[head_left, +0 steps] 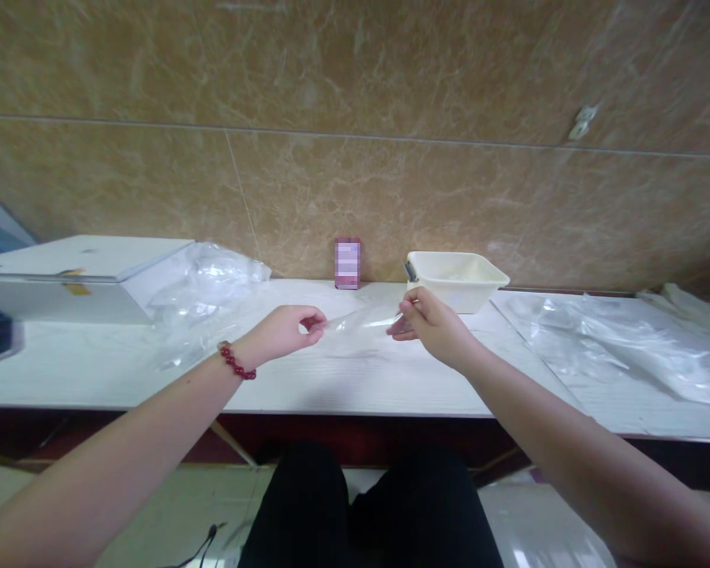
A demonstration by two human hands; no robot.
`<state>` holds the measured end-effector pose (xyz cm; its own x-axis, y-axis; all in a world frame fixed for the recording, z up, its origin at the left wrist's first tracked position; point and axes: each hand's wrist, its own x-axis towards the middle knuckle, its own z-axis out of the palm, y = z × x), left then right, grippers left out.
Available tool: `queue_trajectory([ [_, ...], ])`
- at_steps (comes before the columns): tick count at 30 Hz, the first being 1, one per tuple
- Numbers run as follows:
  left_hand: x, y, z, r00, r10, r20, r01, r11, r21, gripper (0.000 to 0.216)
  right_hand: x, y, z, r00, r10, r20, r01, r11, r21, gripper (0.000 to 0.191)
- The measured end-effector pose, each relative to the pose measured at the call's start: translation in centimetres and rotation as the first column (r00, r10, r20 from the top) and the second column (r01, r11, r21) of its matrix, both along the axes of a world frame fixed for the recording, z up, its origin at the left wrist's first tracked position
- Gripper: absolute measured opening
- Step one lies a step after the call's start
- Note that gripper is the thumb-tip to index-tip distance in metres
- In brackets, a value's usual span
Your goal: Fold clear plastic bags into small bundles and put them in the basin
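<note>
Because we pinch one end of the clear plastic bag (358, 322) with our left hand (281, 331) and the other end with our right hand (429, 323), it stretches flat between them. It hangs just above the white table (360, 379), mid-frame, before the cream tub (455, 278).

No text, label, brand, number or sign can be read. The small pink box (347, 263) standing against the wall at the back of the surface (355, 379) is blurred over its whole face, so any printing there cannot be made out. The cream tub (455, 279) beside it shows no markings on the side that faces the camera.
</note>
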<state>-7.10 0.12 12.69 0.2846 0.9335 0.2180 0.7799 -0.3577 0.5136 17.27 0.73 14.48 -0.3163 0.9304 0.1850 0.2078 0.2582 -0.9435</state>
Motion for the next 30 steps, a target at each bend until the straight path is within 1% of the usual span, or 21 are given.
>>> queue_trajectory([
  [3, 0.1, -1.3, -1.5, 0.997, -0.016, 0.071, 0.019, 0.999, -0.038, 0.017, 0.7, -1.5, -0.9, 1.000, 0.017, -0.011, -0.016, 0.998, 0.053, 0.020],
  [5, 0.3, -2.2, -2.3, 0.984, -0.002, 0.176, 0.015, 0.997, -0.071, 0.019, 1.0, -2.4, -1.1, 1.000, 0.009, -0.004, -0.009, 0.998, 0.062, 0.023],
  [7, 0.8, -3.1, -2.8, 0.954, 0.021, 0.298, 0.016, 0.993, -0.120, 0.022, 1.2, -3.2, -1.1, 1.000, 0.002, 0.007, -0.002, 0.998, 0.059, 0.024],
  [10, 1.5, -4.2, -2.6, 0.903, 0.055, 0.426, 0.034, 0.979, -0.199, 0.026, 1.1, -3.9, -0.5, 1.000, 0.013, 0.007, -0.013, 0.999, 0.051, 0.023],
  [13, 1.8, -4.2, -1.7, 0.876, 0.099, 0.471, 0.019, 0.971, -0.239, 0.025, 0.9, -3.7, 0.6, 1.000, 0.013, -0.008, -0.013, 1.000, 0.020, 0.019],
  [16, 1.4, -3.3, -0.5, 0.864, 0.123, 0.489, 0.000, 0.969, -0.245, 0.023, 0.8, -2.6, 1.7, 1.000, -0.024, -0.019, 0.024, 1.000, -0.012, 0.014],
  [19, 0.4, -1.7, 0.2, 0.855, 0.124, 0.503, 0.006, 0.968, -0.249, 0.020, 0.8, -1.2, 2.8, 0.996, -0.085, -0.037, 0.084, 0.995, -0.045, 0.009],
  [21, -0.4, -0.6, 0.2, 0.855, 0.136, 0.501, 0.003, 0.964, -0.268, 0.019, 0.9, -0.3, 3.4, 0.990, -0.126, -0.058, 0.121, 0.989, -0.086, 0.008],
  [24, -1.4, 0.8, -0.2, 0.851, 0.164, 0.499, -0.003, 0.952, -0.307, 0.023, 0.8, 1.1, 3.9, 0.986, -0.145, -0.084, 0.133, 0.981, -0.140, 0.009],
  [27, -1.7, 1.9, -0.6, 0.860, 0.214, 0.463, -0.058, 0.943, -0.328, 0.030, 0.4, 2.5, 4.1, 0.987, -0.141, -0.074, 0.125, 0.976, -0.180, 0.007],
  [28, -1.6, 2.2, -0.7, 0.876, 0.216, 0.430, -0.077, 0.945, -0.318, 0.034, 0.1, 3.0, 4.1, 0.988, -0.141, -0.066, 0.127, 0.973, -0.192, 0.007],
  [30, -1.1, 3.1, -1.0, 0.923, 0.186, 0.337, -0.107, 0.965, -0.240, 0.046, -0.5, 4.0, 4.1, 0.989, -0.138, -0.048, 0.126, 0.971, -0.201, 0.007],
])
